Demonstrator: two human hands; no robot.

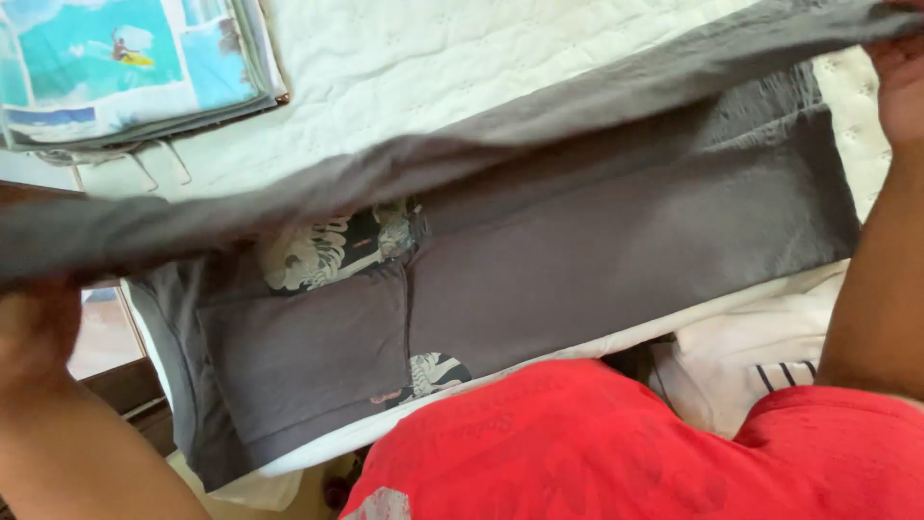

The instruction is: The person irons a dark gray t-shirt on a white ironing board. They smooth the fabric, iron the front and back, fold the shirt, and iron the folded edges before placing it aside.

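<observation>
A dark grey shirt (pixel 626 241) with a black-and-white print (pixel 337 246) lies partly folded on a white quilted bed (pixel 433 58). Its upper edge is lifted and stretched taut across the view from lower left to upper right. My left hand (pixel 34 327) grips the lifted fabric at the left edge of the frame. My right hand (pixel 900 87) pinches the other end at the top right corner. Both forearms reach in from below, and my red shirt (pixel 597 443) fills the bottom of the view.
A folded bundle of cloth with a blue surf picture (pixel 125 58) sits at the top left on the bed. A white garment with dark stripes (pixel 760 366) lies at the bed's near edge on the right. A dark wooden bed frame (pixel 125 385) shows at the left.
</observation>
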